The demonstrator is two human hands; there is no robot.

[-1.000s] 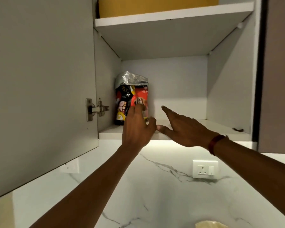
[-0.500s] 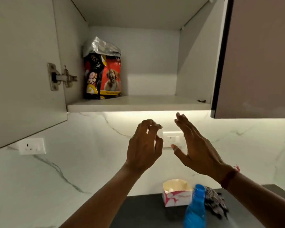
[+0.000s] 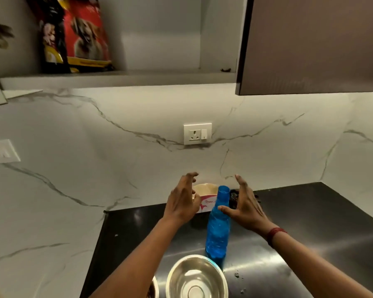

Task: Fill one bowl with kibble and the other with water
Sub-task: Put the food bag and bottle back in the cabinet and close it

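A blue plastic water bottle (image 3: 217,229) stands upright, uncapped, on the dark counter (image 3: 299,229). My left hand (image 3: 182,202) and my right hand (image 3: 243,203) hover on either side of its neck, fingers spread and holding nothing. My right thumb is close to the bottle. In front of the bottle sits an empty steel bowl (image 3: 197,278). A second bowl (image 3: 153,289) with dark kibble peeks out under my left forearm. The red and black kibble bag (image 3: 75,33) stands on the open cupboard's shelf (image 3: 121,79) at upper left.
A small white and pink paper box (image 3: 206,195) and a dark crumpled thing (image 3: 234,197) sit against the marble wall behind the bottle. A wall socket (image 3: 197,134) is above them. A brown cupboard door (image 3: 314,44) hangs at upper right. Crumbs (image 3: 237,276) lie right of the bowl.
Both hands dropped from the cupboard shelf and the kibble bag down to the counter, and now flank the blue bottle. The view tilted down, and the bowls came into sight.
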